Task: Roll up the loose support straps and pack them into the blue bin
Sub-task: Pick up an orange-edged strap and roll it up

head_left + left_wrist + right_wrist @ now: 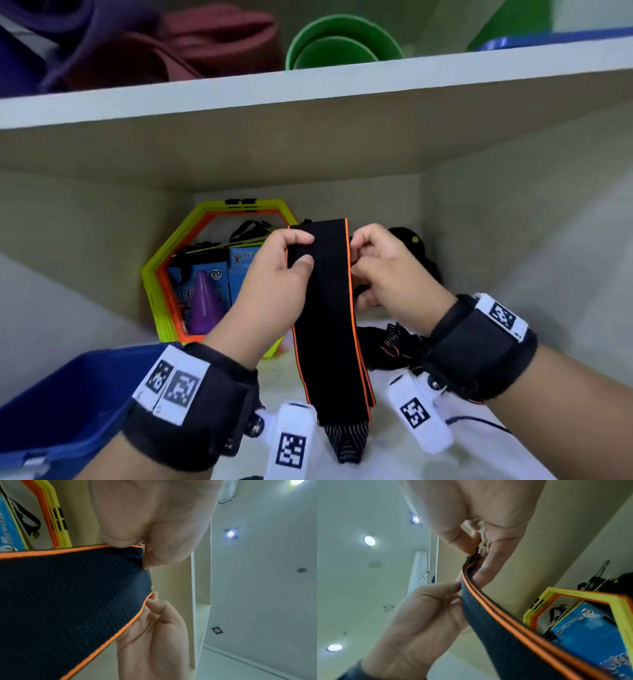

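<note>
A black support strap with orange edges [325, 308] hangs folded double in front of the lower shelf, its patterned end [347, 442] lowest. My left hand [291, 263] pinches its top left edge between thumb and fingers. My right hand [370, 263] pinches the top right edge. The left wrist view shows the strap [68, 595] wide across the frame, the right wrist view shows its two layered orange edges [505, 619]. The blue bin [68, 411] sits at the lower left, below my left wrist. More black straps [394, 346] lie loose on the shelf behind my right wrist.
A yellow and orange hexagon frame [154, 274] leans at the back of the shelf with blue boxes [198, 291] inside it. A black object [414, 246] sits behind my right hand. The upper shelf [308, 89] holds green cups [339, 44] and folded cloth [137, 44].
</note>
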`<state>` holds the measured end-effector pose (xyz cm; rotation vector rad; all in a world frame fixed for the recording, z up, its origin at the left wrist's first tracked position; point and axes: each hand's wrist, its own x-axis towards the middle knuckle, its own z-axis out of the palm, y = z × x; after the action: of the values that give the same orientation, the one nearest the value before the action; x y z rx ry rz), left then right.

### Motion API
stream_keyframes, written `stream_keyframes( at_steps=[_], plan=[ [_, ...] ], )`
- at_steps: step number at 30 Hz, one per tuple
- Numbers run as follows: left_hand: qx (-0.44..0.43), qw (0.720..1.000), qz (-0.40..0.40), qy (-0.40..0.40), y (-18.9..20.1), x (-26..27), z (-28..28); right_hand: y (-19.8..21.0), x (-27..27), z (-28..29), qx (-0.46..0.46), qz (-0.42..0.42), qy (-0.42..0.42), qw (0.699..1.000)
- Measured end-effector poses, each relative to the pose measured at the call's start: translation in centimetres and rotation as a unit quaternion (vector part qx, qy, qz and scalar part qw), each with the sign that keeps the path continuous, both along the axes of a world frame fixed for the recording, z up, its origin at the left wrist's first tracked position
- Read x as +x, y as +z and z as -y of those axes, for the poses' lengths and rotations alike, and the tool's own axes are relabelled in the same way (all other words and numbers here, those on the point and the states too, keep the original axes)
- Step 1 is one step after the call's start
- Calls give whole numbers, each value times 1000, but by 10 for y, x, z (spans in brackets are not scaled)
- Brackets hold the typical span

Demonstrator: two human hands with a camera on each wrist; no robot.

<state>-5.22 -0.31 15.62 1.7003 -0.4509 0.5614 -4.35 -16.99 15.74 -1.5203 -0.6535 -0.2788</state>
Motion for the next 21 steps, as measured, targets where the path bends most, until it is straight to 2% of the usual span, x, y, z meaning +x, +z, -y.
stream_keyframes(
  at_steps=[3, 8, 11, 16, 18, 21],
  plan=[
    [-5, 1000, 2, -26, 7, -13, -5, 5, -20, -1, 24, -8, 46, 999],
    [-20, 998, -3, -62, 14, -19, -18, 11, -30, -4, 11, 22, 20, 1000],
    [-11, 999, -24, -47, 6, -2, -22, 6, -10, -10, -16, -2, -15, 1000],
    [71, 995, -68, 12, -13, 53, -28, -15, 47, -27, -62, -95, -88, 990],
    [93, 995, -37, 31, -2, 64, -29, -11, 63, -32, -67, -57, -137, 987],
    [82, 992, 84, 42, 34, 61, -32, 15, 65, -35, -18, 68, -196, 978]
  ],
)
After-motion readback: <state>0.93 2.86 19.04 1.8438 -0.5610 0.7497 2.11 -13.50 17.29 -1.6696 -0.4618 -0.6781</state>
